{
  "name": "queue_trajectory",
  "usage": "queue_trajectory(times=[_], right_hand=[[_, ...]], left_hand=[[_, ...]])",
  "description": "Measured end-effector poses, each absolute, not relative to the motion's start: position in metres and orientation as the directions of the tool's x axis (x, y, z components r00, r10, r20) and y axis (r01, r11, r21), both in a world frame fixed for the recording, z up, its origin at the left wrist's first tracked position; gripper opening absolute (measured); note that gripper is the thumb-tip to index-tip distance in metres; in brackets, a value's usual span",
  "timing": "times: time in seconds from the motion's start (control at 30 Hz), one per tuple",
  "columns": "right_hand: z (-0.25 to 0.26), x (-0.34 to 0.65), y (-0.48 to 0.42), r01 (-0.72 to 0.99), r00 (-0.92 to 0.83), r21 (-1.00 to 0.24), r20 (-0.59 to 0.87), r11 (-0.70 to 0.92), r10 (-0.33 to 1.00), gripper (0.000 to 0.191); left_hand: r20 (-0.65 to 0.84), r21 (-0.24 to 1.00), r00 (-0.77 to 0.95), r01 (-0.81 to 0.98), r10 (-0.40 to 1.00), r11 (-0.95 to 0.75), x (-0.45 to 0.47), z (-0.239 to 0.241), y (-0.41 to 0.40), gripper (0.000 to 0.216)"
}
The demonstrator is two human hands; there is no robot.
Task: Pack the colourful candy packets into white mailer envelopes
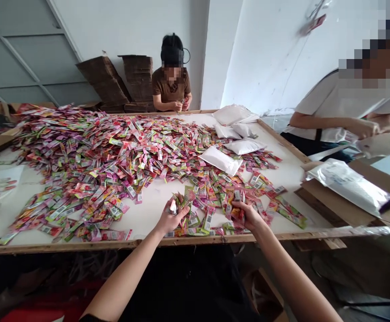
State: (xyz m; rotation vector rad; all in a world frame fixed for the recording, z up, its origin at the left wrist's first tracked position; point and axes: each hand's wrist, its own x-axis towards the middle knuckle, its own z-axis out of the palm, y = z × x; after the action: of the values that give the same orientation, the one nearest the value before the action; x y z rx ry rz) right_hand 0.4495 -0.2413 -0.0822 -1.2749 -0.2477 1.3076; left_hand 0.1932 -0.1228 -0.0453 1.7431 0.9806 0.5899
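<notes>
My left hand [173, 216] is closed around a small bunch of colourful printed sachets [181, 204], green and pink, above the near edge of the table. To its right, my right hand [249, 214] grips another bunch of sachets [237, 208], mostly red and pink; some stick up past the thumb. Loose sachets [209, 219] lie flat on the white tabletop between and around both hands. Beyond them spreads a large heap of the same narrow packets [114, 138]. What is printed on them is too small to read.
White sealed pouches [220, 160] lie at the heap's right side. A wooden rim [114, 246] edges the table [302, 210]. At right, a plastic-wrapped white package [350, 183] rests on a cardboard box [329, 208]. One person [171, 85] works opposite, another [342, 107] at right. Cardboard stacks [137, 80] stand behind.
</notes>
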Motion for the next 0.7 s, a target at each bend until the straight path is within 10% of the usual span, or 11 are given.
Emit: queue_trajectory(times=[0.4,0.7], right_hand=[[-0.084,0.441,-0.243,-0.315,0.473,-0.926,-0.345,-0.211,0.81,0.029],[-0.086,0.457,-0.252,0.632,0.333,-0.761,0.097,-0.145,0.938,0.018]], left_hand=[[0.002,0.819,0.596,0.461,0.803,-0.343,0.195,-0.062,-0.11,0.029],[0.046,0.705,0.639,0.524,0.767,-0.479,0.208,-0.049,-0.053,0.022]])
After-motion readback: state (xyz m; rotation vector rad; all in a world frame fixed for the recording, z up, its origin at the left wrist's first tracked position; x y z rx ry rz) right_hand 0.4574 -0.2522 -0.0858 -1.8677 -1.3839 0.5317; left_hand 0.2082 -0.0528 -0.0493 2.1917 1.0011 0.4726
